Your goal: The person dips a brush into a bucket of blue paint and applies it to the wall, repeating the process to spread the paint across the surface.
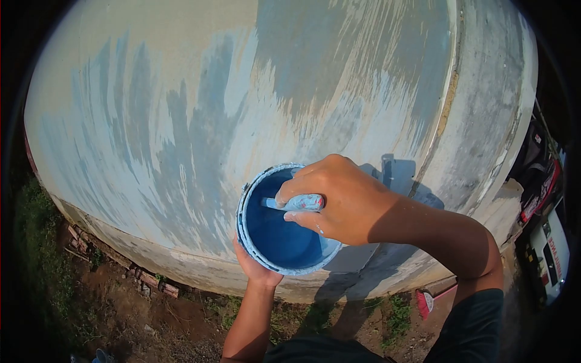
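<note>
My left hand (260, 269) supports a paint bucket (243, 233) from below and the left side, its fingers mostly hidden under it. Blue paint (284, 245) coats the inside, and the rim is crusted with light blue. Over the bucket's mouth, my right hand (330, 193) is closed around the paint-smeared handle of a paintbrush (305, 202). The brush points down into the bucket, and its bristles cannot be seen. Paint specks mark the right fingers. Just beyond the bucket stands a wall (200, 121) streaked with pale blue and grey brush strokes over beige.
A bare grey concrete pillar (484, 91) edges the wall on the right. Along the wall's foot lie bricks (151, 281), soil and weeds. A red broom-like object (425, 302) rests at lower right. A white vehicle (551, 248) with lettering and dark bags (532, 151) are further right.
</note>
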A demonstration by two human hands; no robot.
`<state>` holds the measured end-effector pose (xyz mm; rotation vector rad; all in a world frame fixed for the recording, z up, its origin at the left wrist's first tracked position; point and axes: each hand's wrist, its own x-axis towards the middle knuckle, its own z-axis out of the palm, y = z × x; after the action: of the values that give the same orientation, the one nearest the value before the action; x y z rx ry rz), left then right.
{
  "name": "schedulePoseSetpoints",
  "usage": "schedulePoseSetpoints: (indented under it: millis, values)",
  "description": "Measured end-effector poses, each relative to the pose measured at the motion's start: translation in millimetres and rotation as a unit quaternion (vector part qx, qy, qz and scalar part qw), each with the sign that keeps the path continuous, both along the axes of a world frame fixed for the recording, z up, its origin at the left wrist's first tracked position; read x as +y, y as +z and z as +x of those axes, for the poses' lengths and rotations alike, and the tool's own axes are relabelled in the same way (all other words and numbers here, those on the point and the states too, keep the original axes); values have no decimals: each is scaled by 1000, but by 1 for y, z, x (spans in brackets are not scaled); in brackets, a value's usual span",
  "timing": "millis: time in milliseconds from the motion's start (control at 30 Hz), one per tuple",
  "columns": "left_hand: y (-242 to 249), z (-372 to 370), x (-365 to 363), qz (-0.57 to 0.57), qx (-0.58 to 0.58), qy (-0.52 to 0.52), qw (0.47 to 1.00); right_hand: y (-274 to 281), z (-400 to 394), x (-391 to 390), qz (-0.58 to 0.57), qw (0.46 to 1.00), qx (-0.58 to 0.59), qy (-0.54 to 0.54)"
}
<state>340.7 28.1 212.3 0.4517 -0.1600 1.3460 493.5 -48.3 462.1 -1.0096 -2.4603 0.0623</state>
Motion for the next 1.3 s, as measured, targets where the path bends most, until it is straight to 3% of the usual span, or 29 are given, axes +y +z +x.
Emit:
schedulePoseSetpoints:
  millis: [100, 233, 300, 433, 500, 633, 733, 800, 867, 933, 1033, 1200, 1233, 1300]
  values:
    - [1, 1, 0, -21, -26, -23, 999, 17, 16, 0, 10, 997, 59, 47]
    - [30, 4, -7, -18, -74, -95, 993, 42, 26, -5, 57, 993, 0, 103]
    - [43, 5, -12, 13, -7, -121, 993, 50, 28, -12, 125, 990, -26, 65]
    - [74, 12, -10, 71, -50, -228, 970, 70, 38, -17, 191, 976, -48, 93]
    - [90, 16, -10, 77, -22, -258, 963, 82, 40, -20, 294, 952, -31, 80]
    - [121, 24, -4, 72, -13, -309, 948, 108, 47, -36, 279, 959, -45, 13]
    - [135, 35, 3, 109, -43, -337, 934, 122, 54, -41, 226, 973, 36, -29]
    - [142, 42, 5, 115, -38, -333, 935, 133, 60, -39, 318, 947, 42, -19]
    - [145, 48, 8, 97, -52, -337, 935, 151, 68, -34, 300, 948, 101, -12]
    - [152, 53, 8, 96, -46, -326, 939, 181, 79, -23, 373, 914, 124, -103]
    - [158, 54, 13, 89, -45, -317, 943, 243, 103, 13, 419, 887, 131, -146]
    - [162, 52, 13, 76, -56, -323, 942, 298, 142, 70, 581, 790, 7, -196]
    - [161, 51, 13, 77, -64, -322, 941, 296, 149, 83, 592, 792, 26, -147]
    - [157, 45, 11, 77, -72, -320, 942, 264, 148, 86, 594, 782, -63, -178]
